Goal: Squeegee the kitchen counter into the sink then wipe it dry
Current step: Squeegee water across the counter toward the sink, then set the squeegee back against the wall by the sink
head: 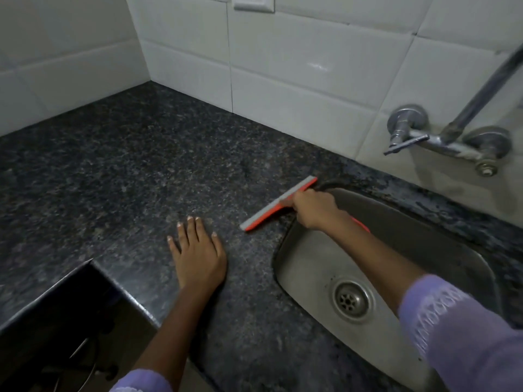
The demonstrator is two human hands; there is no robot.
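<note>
1. While the right hand (pixel 312 207) closes its grip round the handle of the squeegee (pixel 271 207), the blade lies on the desk (pixel 127 171) just left of the sink (pixel 307 251), by its far left corner, slanting from near-left to far-right.
2. Left hand (pixel 198 250): flat, fingers straight, palm down on the desk, near and left of the blade. Holds nothing.
3. Step in hand, as I judge it: drawing water rightward over the sink rim. Best done with the rubber edge pressed evenly along its whole length and one steady pull until the blade clears the rim, leaving no streak at the lip.
4. Wet film on the dark speckled stone is hard to make out, so overlapping passes seem wise.
5. No cloth in view for drying.
6. Writing: none legible on squeegee, tap (pixel 441 142) or switch plate (pixel 253 2) on the far tiled wall.
</note>
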